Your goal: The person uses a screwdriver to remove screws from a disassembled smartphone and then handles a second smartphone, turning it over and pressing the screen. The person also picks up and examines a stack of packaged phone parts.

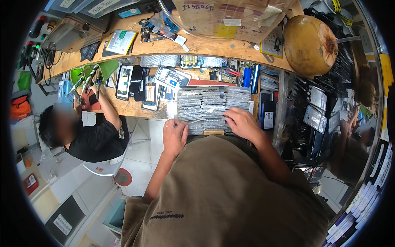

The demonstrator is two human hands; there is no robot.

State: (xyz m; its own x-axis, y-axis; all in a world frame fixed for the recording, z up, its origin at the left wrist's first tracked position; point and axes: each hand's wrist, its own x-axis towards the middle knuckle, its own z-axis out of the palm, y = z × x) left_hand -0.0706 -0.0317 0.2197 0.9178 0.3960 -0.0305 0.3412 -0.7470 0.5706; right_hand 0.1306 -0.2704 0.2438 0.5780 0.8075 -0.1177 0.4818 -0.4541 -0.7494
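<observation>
Rows of flat packets in clear bubble wrap [201, 103] stand packed on edge in a box in front of me, filling several columns. My left hand [175, 135] is at the near left corner of the rows, its fingers curled in. Whatever those fingers hold is too small to make out. At the right of the middle column, my right hand [243, 123] has its fingertips closed on the edge of a bubble-wrapped packet. The inner parts of the packets cannot be seen clearly through the wrap.
Opened phones [173, 77] lie left of the packets. A raised wooden shelf [205, 45] holds a cardboard box [230, 18] and a coconut with a straw [309, 45]. Dark phone parts crowd the right side. A co-worker [92, 131] sits at the left, near green tool holders [108, 69].
</observation>
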